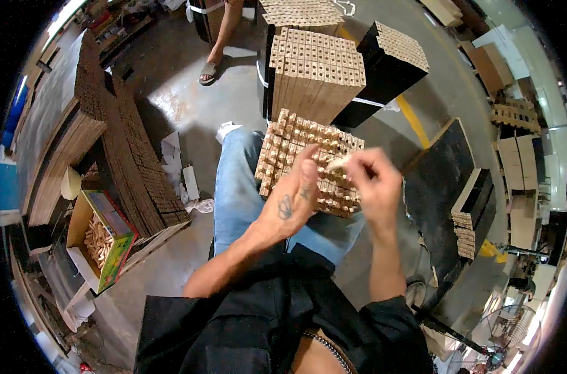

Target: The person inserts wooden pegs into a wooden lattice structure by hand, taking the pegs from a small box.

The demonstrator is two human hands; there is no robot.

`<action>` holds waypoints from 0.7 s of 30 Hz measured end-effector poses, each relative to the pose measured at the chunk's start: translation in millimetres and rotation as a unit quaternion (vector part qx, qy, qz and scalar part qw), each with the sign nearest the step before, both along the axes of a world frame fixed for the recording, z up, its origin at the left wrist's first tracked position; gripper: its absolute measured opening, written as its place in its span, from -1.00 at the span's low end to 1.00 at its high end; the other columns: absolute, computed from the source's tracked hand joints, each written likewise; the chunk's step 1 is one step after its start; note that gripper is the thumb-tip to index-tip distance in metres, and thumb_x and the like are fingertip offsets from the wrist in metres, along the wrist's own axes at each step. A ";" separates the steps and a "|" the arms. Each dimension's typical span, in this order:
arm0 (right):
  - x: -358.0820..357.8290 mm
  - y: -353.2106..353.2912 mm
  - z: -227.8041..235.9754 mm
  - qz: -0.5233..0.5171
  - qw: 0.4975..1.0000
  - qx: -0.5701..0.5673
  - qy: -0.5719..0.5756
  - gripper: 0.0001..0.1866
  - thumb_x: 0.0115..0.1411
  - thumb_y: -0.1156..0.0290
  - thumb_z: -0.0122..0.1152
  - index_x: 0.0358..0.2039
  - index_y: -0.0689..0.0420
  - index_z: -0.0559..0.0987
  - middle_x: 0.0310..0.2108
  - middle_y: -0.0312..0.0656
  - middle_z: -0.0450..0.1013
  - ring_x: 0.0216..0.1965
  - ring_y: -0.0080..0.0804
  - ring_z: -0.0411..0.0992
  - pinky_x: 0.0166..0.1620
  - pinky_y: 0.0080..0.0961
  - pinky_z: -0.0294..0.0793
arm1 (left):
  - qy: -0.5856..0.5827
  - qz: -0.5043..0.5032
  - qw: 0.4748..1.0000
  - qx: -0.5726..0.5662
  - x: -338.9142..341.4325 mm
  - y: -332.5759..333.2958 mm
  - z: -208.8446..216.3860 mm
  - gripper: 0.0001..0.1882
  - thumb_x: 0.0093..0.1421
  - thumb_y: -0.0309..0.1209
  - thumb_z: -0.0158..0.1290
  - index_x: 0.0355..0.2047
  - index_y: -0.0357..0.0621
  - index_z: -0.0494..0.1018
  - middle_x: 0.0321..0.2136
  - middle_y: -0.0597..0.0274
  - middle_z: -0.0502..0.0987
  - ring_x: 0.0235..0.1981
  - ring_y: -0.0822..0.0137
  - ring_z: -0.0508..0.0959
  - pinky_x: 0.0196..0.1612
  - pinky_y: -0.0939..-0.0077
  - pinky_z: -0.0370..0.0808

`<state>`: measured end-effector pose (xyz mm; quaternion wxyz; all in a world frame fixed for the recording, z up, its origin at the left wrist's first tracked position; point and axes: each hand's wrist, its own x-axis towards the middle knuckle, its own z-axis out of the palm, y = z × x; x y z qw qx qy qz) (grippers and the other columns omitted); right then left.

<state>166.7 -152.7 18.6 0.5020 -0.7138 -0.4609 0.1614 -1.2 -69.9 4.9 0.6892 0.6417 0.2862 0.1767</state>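
Note:
Across my lap lies a bundle of wooden strips (272, 156) set side by side, their upper faces dotted with holes. Short wooden dowels stick up from many of these holes. My left hand (290, 199) is over the near left part of the bundle, its visible fingers stretched out and its palm side hidden. Above the right part, my right hand (377, 181) has its fingers pinched and is smeared by motion. A small pale piece, apparently a wooden dowel (338, 163), shows at its fingertips.
An open cardboard box (78, 240) of loose dowels stands at left beside stacked dark boards (134, 156). Ahead are tall drilled-board stacks (318, 75), some strapped. Another person's foot in a sandal (209, 73) is beyond them. A black panel (442, 168) and a fan (508, 330) are at right.

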 end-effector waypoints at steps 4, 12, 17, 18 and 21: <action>49.1 33.4 -39.4 -0.028 0.990 -0.043 -0.132 -0.89 0.17 0.46 0.30 -0.35 0.24 0.61 -0.39 -0.14 0.50 -0.38 -0.26 0.49 -0.27 -0.42 0.45 | -0.086 0.075 0.990 -0.081 -11.6 6.6 2.2 -0.19 0.43 0.20 -0.48 0.30 -0.34 0.11 -0.73 0.39 0.23 -0.68 0.54 0.22 -0.56 0.62 0.16; 49.4 38.7 -30.8 0.015 0.958 -0.016 -0.286 -0.92 0.14 0.50 0.27 -0.38 0.20 0.55 -0.39 -0.13 0.45 -0.31 -0.14 0.46 -0.23 -0.27 0.44 | -0.031 0.114 0.991 -0.069 -27.6 20.6 -0.1 -0.04 0.28 0.42 -0.60 0.33 -0.11 0.13 -0.72 0.41 0.29 -0.75 0.60 0.15 -0.66 0.64 0.05; 53.0 39.8 -21.9 0.062 0.911 -0.055 -0.404 -0.94 0.16 0.46 0.24 -0.39 0.14 0.55 -0.36 -0.15 0.44 -0.25 -0.11 0.44 -0.20 -0.23 0.46 | -0.089 0.074 0.984 -0.136 -19.1 19.8 3.3 -0.16 0.38 0.29 -0.49 0.36 -0.14 0.05 -0.59 0.36 0.38 -0.64 0.59 0.26 -0.57 0.68 0.18; 54.1 43.5 -20.0 0.059 0.912 -0.036 -0.403 -0.94 0.16 0.46 0.24 -0.39 0.14 0.55 -0.36 -0.15 0.44 -0.25 -0.11 0.44 -0.20 -0.23 0.46 | -0.087 0.062 0.984 -0.144 -15.5 20.8 5.1 -0.18 0.39 0.27 -0.49 0.36 -0.11 0.05 -0.57 0.36 0.39 -0.62 0.57 0.28 -0.55 0.68 0.22; 51.8 43.4 -17.9 0.077 0.932 -0.038 -0.352 -0.93 0.18 0.46 0.21 -0.37 0.18 0.54 -0.35 -0.09 0.44 -0.31 0.00 0.47 -0.28 -0.20 0.46 | -0.095 0.050 0.992 -0.064 -7.3 13.6 -11.9 -0.22 0.39 0.26 -0.51 0.36 -0.07 0.05 -0.55 0.35 0.41 -0.57 0.53 0.32 -0.49 0.64 0.29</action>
